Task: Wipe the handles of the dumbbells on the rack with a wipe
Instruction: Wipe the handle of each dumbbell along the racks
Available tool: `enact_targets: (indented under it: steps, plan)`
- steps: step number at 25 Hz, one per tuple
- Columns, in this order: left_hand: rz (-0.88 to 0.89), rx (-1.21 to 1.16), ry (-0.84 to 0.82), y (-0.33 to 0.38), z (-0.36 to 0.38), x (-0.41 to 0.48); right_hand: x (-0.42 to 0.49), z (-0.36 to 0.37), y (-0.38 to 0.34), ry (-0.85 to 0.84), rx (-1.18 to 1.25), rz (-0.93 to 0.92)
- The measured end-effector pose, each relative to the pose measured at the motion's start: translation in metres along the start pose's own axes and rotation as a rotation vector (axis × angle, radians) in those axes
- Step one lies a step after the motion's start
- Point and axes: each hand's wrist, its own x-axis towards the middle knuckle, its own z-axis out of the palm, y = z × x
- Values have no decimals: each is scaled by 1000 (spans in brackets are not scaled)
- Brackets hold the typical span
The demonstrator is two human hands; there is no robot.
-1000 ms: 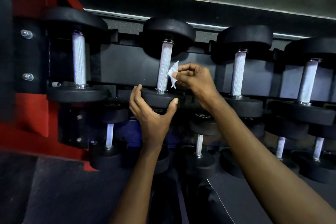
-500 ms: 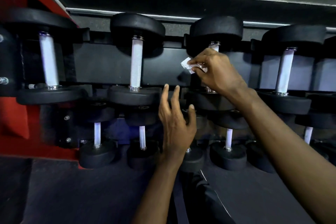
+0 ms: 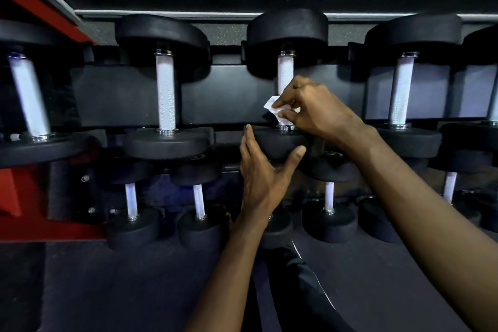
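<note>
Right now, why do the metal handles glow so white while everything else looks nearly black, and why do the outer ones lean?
Head view: dim light leaves the weights and floor murky; the handles glare bluish white; the wide lens tilts the leftmost handle; the wipe in the right hand looks sharp.

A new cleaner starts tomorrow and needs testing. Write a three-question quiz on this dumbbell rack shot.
1. True or false: the right hand pinches the white wipe against a top-row dumbbell handle.
2. The left hand is: A) gripping a lower-row handle; B) spread around the near head of that same dumbbell; C) hanging away from the rack.
3. Fill in: counting the visible top-row handles from the left, the one being wiped is the ____.

Key: 1 true; 2 B; 3 third.
</note>
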Motion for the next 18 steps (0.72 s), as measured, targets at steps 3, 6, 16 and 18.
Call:
enact_targets:
  steps: [3,6,16,18]
  plan:
    - [-40,-63,55,2,8,1,0,1,4,-60,46,4]
    - [-37,-107,94,0,13,0,-7,0,7,-84,85,34]
    - [6,-164,159,-4,19,-1,-4,28,35,-44,789,545]
    - [14,-158,182,-6,21,0,5,31,37,-170,944,571]
